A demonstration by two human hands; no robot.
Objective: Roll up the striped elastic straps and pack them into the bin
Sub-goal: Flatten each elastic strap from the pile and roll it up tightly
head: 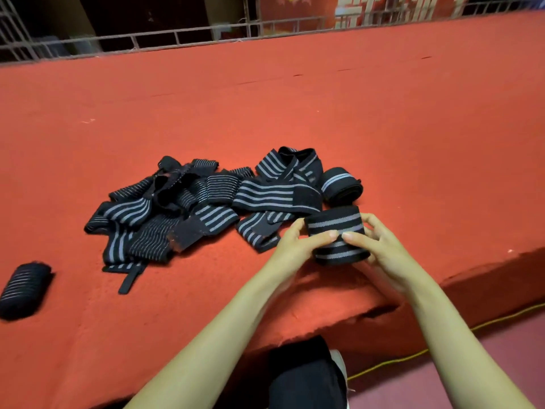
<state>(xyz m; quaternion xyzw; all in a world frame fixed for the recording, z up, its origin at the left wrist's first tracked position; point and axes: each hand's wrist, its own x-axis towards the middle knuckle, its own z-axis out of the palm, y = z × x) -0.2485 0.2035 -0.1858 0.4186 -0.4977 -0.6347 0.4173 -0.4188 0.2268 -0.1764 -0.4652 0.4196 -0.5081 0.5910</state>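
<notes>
- We hold a strap roll (339,234) just above the near edge of the red table (295,107). It is wound tight, with its grey stripes running round it.
- Our left hand (298,246) grips its left end and our right hand (380,246) its right end. The fingers of both curl round the roll, and the two thumbs meet on top (as if pinning the loose tail down).
- We cannot tell whether the end flap is fastened, because the thumbs cover that spot.
- Just beyond it a second roll (342,185) lies finished on the table, and a third roll (25,289) sits well apart at the far left.
- Between those two sprawls a heap of loose straps (188,208), tangled and overlapping, none of them wound. The overlap hides how many there are.
- No bin shows anywhere in view, so nothing appears packed yet.
- We judge the job to be at an early stage: three rolls are made or nearly made, most of the rolling is left, and so is all of the packing.
</notes>
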